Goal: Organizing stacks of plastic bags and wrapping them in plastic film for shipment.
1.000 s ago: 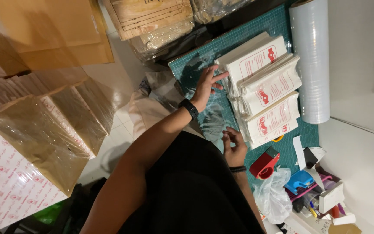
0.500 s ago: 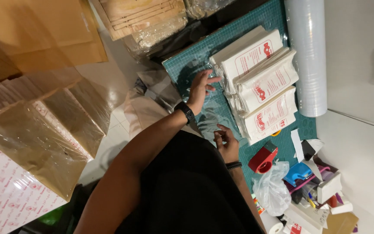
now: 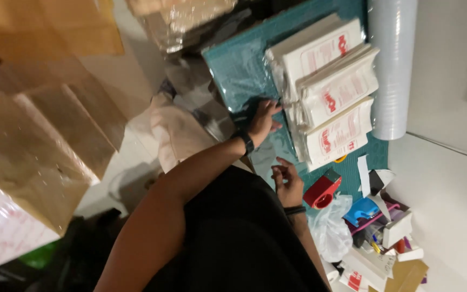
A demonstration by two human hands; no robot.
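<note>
**Both hands down on clear film beside the wrapped packs**

We see the view turned on its side, looking down at a green cutting mat [image 3: 244, 70] that covers the worktop. Our left hand [image 3: 264, 120], a dark watch at its wrist, lies flat with the fingers spread, pressing on a sheet of clear film [image 3: 233, 75] that lies over the mat. Its fingertips reach the near edge of three white packs with red print [image 3: 333, 89], which lie overlapping one another and wrapped in clear plastic, filling the middle of the mat.

Our right hand [image 3: 287, 181], with a dark band at the wrist, rests near the mat's edge closest to the body, fingers loosely curled. Whether it pinches a fold of the film we cannot tell; the picture is too blurred there.

Just beside the right hand sits a red tape dispenser [image 3: 322, 190]. A large roll of clear wrap [image 3: 391, 65] lies along the mat's far edge, against the white surface. Towards the worktop's corner past the dispenser there is a clutter of small boxes and paper scraps [image 3: 385, 232]. Brown cartons [image 3: 44, 140] under plastic stand off the worktop on the other side.
</note>
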